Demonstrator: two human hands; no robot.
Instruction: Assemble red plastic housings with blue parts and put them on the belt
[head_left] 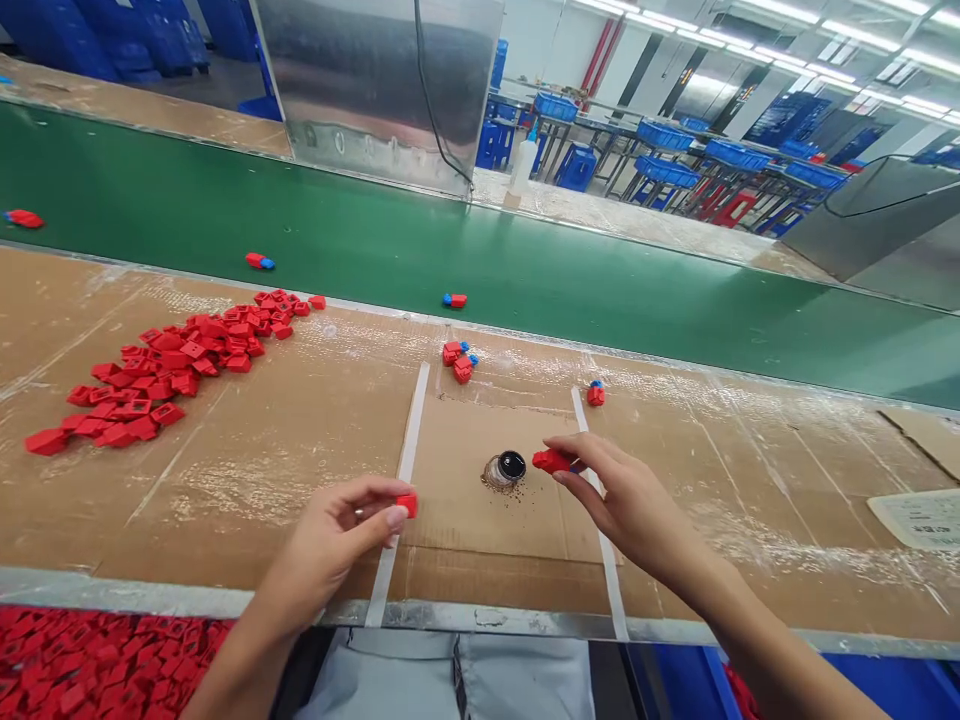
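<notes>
Left hand (330, 530), head view: thumb and fingers closed on a small red block (407, 504), which juts out past the fingertips; the other fingers are curled in toward the palm. Right hand (619, 490): a red piece (551, 461) is pinched between the thumb and the fingers, with a bit of blue showing at the fingertips.

Position of the held things: the red block is above the left tape strip (415, 430), at the end of the left thumb. The red piece points leftward from the right hand, its free end just beside a small round jar (512, 466) with a dark, glossy top. The jar stands between the two hands, nearer the right, on a cardboard sheet (480, 530) with brown specks scattered about its base.

Pose: both forearms enter from the lower edge and slant inward over the workbench (262, 480), the left one rising to the right, the right one rising to the left.

Surroundings: a heap of red blocks (187, 355) lies on the workbench to the left, well apart from the hands. Beyond the jar are a pair of red-and-blue pieces (463, 369) close together and a single red-and-blue piece (596, 393) near the upper end of the right tape strip (611, 580). Three more red-and-blue pieces lie spread along the green belt (360, 250) behind.
</notes>
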